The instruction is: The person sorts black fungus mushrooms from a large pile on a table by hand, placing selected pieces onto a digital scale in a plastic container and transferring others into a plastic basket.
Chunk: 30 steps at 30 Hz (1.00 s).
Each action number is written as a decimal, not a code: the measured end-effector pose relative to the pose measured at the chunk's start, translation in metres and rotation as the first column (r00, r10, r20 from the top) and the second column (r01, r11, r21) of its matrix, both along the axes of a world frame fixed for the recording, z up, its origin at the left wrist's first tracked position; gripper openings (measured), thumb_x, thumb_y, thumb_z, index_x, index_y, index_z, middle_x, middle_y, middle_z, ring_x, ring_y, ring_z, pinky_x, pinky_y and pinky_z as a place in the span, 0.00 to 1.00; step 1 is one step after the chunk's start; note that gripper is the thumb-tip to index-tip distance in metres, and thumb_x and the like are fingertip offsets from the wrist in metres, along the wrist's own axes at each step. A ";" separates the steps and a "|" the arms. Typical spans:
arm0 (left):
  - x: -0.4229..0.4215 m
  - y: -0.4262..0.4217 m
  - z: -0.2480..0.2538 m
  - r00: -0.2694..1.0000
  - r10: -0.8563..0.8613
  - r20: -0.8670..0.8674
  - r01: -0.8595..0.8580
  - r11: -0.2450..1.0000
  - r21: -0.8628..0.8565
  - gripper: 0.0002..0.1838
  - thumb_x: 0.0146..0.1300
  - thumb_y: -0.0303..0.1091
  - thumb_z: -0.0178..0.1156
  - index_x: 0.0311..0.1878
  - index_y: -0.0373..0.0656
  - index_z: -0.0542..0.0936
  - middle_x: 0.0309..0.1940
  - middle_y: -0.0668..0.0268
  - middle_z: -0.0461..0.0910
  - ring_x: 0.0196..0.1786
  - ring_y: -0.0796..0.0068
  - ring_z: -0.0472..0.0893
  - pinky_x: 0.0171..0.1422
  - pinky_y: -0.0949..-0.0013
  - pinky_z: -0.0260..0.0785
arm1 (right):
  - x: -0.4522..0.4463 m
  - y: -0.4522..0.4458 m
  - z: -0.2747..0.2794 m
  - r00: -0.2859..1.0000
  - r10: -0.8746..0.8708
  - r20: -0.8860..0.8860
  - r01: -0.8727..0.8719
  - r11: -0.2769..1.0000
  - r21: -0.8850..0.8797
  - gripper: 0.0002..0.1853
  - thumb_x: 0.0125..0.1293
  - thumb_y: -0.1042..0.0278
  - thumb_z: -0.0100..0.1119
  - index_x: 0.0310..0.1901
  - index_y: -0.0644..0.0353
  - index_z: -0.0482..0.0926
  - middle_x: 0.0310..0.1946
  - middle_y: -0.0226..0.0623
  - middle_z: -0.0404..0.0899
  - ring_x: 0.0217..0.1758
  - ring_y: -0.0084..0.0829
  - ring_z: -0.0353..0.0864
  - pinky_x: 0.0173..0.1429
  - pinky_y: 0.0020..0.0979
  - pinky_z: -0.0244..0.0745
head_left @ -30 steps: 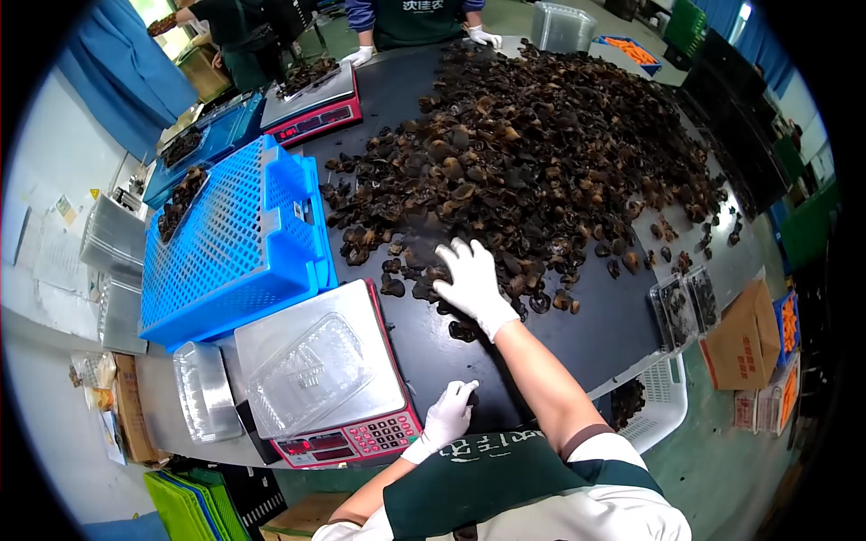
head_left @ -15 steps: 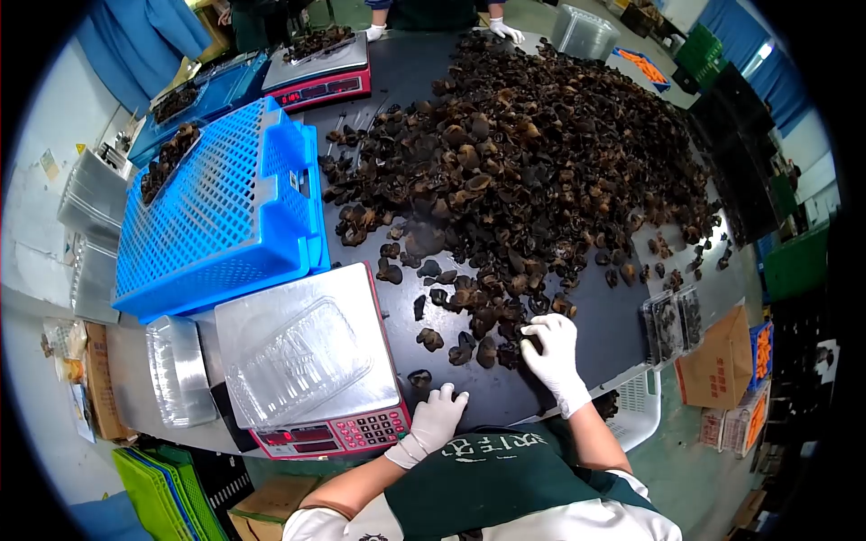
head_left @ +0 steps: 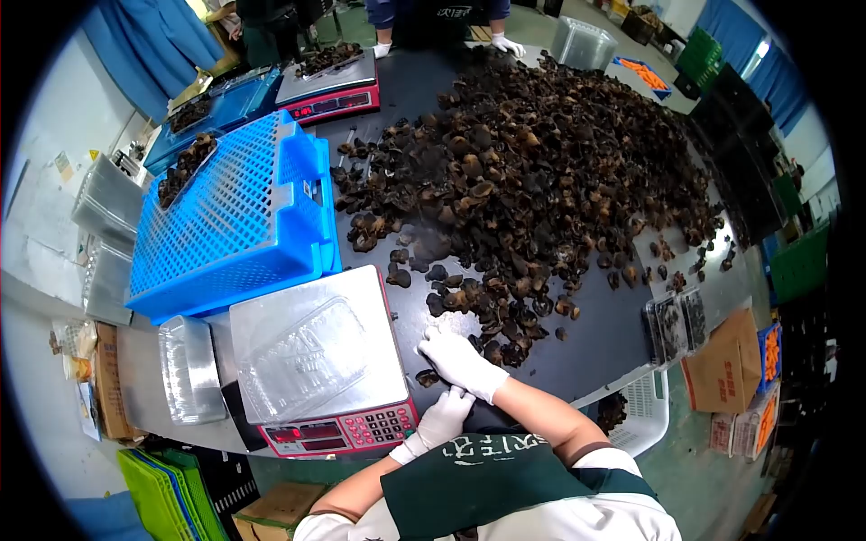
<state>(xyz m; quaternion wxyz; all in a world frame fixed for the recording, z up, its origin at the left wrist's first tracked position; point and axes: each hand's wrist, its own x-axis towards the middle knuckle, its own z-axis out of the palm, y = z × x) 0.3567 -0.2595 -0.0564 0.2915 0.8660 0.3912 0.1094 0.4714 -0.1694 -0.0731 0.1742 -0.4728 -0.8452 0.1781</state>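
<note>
My right hand point(head_left: 462, 362), in a white glove, reaches left across the near table edge, palm down with its fingers curled under. Whatever lies beneath them is hidden. Just below it, my left hand point(head_left: 446, 417), also gloved, is curled close against the right wrist, its fingertips partly covered. A single dark wood ear mushroom point(head_left: 427, 378) lies between the hands and the scale. Beyond my right hand spreads a large heap of wood ear mushrooms point(head_left: 541, 180). To the left, a clear plastic tray point(head_left: 307, 361) rests on the red and silver weighing scale point(head_left: 361, 316).
A blue crate point(head_left: 225, 216) stands behind the scale, and a clear tray point(head_left: 191, 370) lies left of it. Another scale point(head_left: 329, 95) holds a filled tray. Packed boxes point(head_left: 672, 325) sit at the right edge. Across the table, a person rests gloved hands point(head_left: 508, 44) on it.
My right hand has moved left from the heap's near edge to beside my left hand. Several loose mushrooms that lay there no longer show. The view has shifted slightly.
</note>
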 end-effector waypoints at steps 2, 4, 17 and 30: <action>-0.001 -0.001 -0.001 0.998 0.025 0.058 -0.026 1.000 0.016 0.23 0.52 0.26 0.57 0.55 0.38 0.73 0.41 0.56 0.71 0.42 0.58 0.77 0.39 0.62 0.77 | 0.012 -0.003 0.000 0.999 0.010 -0.048 -0.013 0.998 -0.064 0.05 0.56 0.71 0.53 0.34 0.59 0.77 0.35 0.41 0.74 0.43 0.41 0.77 0.44 0.37 0.75; 0.001 -0.001 0.000 0.989 0.064 0.132 -0.067 0.998 0.015 0.24 0.53 0.24 0.56 0.57 0.38 0.73 0.41 0.57 0.71 0.42 0.59 0.76 0.43 0.64 0.75 | 0.021 -0.002 0.014 0.997 -0.036 -0.064 0.031 0.997 -0.077 0.06 0.58 0.72 0.49 0.34 0.58 0.77 0.32 0.41 0.76 0.38 0.42 0.79 0.43 0.39 0.76; 0.006 0.000 -0.023 0.857 0.152 0.492 0.178 0.809 -0.560 0.21 0.61 0.25 0.57 0.58 0.34 0.73 0.51 0.54 0.76 0.54 0.63 0.77 0.62 0.65 0.67 | -0.012 0.010 0.031 0.958 0.279 0.062 -0.221 0.860 -0.459 0.14 0.51 0.59 0.65 0.39 0.55 0.80 0.38 0.45 0.79 0.42 0.46 0.81 0.48 0.40 0.76; 0.008 -0.001 -0.006 0.771 0.576 0.272 0.224 0.156 -0.962 0.13 0.70 0.31 0.54 0.53 0.36 0.75 0.35 0.72 0.75 0.33 0.88 0.71 0.37 0.83 0.66 | -0.032 0.112 0.032 0.969 -0.150 -0.196 0.137 0.988 -0.078 0.11 0.59 0.71 0.56 0.44 0.59 0.74 0.40 0.46 0.73 0.42 0.48 0.77 0.47 0.41 0.73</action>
